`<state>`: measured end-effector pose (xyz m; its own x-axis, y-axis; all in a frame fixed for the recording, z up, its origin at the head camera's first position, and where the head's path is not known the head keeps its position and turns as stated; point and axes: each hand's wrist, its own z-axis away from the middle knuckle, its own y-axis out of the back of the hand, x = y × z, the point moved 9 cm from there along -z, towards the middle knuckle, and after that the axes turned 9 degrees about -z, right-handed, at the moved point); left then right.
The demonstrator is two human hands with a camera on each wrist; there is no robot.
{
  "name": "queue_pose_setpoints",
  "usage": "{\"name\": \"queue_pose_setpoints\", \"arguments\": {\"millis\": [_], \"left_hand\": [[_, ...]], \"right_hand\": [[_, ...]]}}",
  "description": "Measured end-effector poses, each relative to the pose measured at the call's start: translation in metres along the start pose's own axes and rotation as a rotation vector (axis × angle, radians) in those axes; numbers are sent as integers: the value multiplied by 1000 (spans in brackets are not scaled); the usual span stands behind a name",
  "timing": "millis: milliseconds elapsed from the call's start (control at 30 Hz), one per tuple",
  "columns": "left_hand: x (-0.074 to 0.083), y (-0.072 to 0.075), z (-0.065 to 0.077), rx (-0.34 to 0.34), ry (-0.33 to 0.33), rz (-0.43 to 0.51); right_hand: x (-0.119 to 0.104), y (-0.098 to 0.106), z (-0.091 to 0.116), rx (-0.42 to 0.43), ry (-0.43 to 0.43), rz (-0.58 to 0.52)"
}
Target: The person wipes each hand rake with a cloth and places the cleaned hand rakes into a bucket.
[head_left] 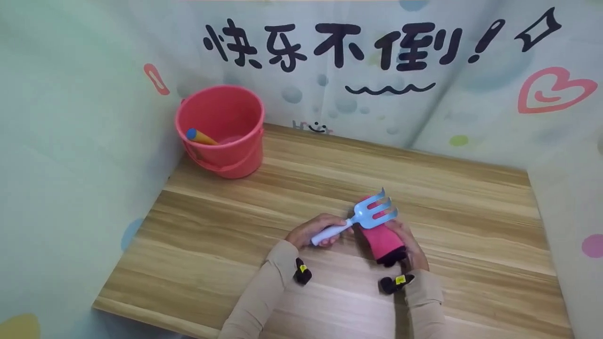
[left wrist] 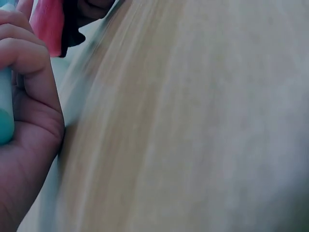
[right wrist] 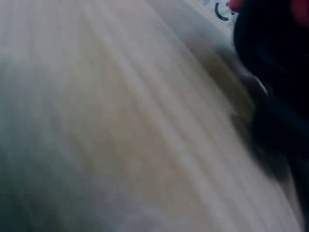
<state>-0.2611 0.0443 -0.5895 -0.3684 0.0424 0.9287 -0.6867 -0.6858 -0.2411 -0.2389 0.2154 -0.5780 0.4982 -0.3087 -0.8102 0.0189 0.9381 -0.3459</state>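
My left hand (head_left: 308, 230) grips the pale handle of a light-blue toy garden fork (head_left: 362, 214), its curled prongs pointing up and right. Beneath the fork's head lies a pink cloth piece (head_left: 384, 241) with a black cuff-like end; its exact kind is unclear. At its right edge my right hand (head_left: 411, 245) holds this cloth, most of the fingers hidden. In the left wrist view, the left hand's fingers (left wrist: 29, 60) wrap round the handle (left wrist: 6, 104), which ends in green. The right wrist view is mostly blurred tabletop with a dark shape at its right.
A pink bucket (head_left: 240, 162) stands at the table's back left, its handle hanging down in front. Inside it leans a yellow stick with a blue end (head_left: 200, 136). Printed cloth walls (head_left: 301, 101) enclose the wooden table (head_left: 198, 245) at the back and sides.
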Motion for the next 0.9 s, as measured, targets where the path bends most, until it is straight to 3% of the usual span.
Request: {"name": "queue_pose_setpoints", "arguments": {"millis": [167,267,367,667,767,900], "left_hand": [[2,3,-1,77,-7,-33],[0,2,-1,113,1,-56],[-2,0,-1,139,11,-86],[-2,-2,-1,144,11,-115],[-1,-2,-1,141,10,-114],[0,-5,-2,100,8,-110]], "right_hand": [[5,-25,-14,-340,-9,-46],[12,-25,-19,-402,-47,-74],[17,-18,-23,-360,-67,-83],[19,2,-20,-95,-124,-110],[17,7,-21,-23,-87,-138],[5,8,-15,17,0,-265]]}}
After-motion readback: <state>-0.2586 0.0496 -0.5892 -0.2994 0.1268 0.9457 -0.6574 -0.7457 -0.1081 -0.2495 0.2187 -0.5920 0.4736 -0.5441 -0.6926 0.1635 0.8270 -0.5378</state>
